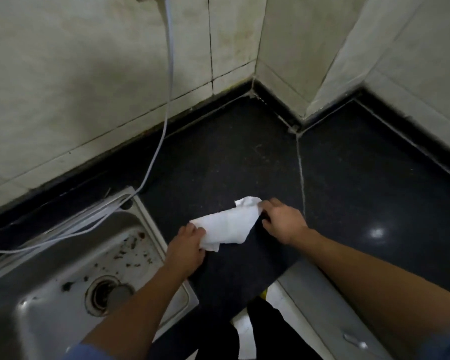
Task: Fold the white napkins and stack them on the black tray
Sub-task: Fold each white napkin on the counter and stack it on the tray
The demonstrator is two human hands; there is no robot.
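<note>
Your left grip (186,252) pinches the white napkin (229,226) at 8 o'clock; your right grip (283,220) pinches it at 2 o'clock, above the surface (218,157).

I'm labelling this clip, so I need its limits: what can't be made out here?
Head view only.
The black tray: not distinguishable from the dark countertop.
The napkin: its ends are covered by the left hand and right hand; fold count unclear.
The cable: upper end cut off by the top edge.
The sink: left part cut off by the frame edge.
</note>
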